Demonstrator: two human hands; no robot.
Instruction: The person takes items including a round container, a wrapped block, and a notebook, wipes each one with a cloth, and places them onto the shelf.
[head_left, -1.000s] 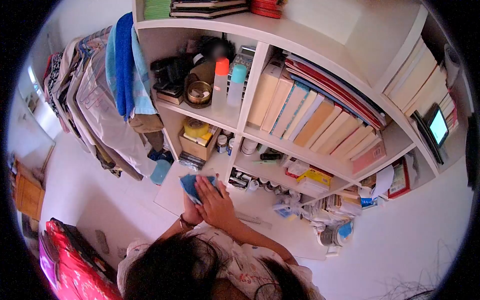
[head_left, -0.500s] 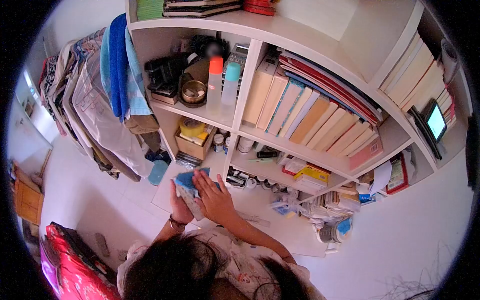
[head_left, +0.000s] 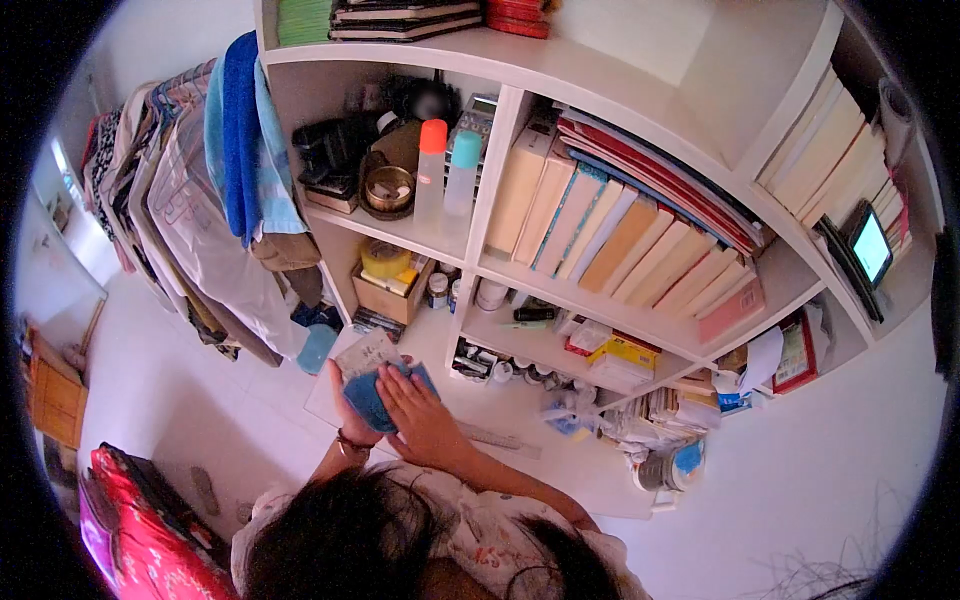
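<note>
My left hand [head_left: 352,408], with a bracelet at the wrist, supports a thin pale object [head_left: 366,354] with faint dark markings, perhaps a small book or box. Its kind is not clear. Over the lower part of it lies a blue cloth [head_left: 370,402]. My right hand [head_left: 412,400] presses the cloth flat against the pale surface, fingers stretched along it. Both hands are in front of the lower shelves, above a white surface [head_left: 500,405]. The fingers of my left hand are mostly hidden behind the pale object.
A white shelf unit [head_left: 497,160] curves across the view, holding books [head_left: 620,235], two capped bottles [head_left: 430,180] and a brass bowl [head_left: 388,188]. Lower down is a cardboard box [head_left: 393,295]. Hanging clothes [head_left: 200,220] are at left. A metal mug-like container [head_left: 665,467] stands at right.
My right hand and the blue cloth have slid down over the pale object, uncovering its upper part. The object now turns its broad face more toward the camera.
</note>
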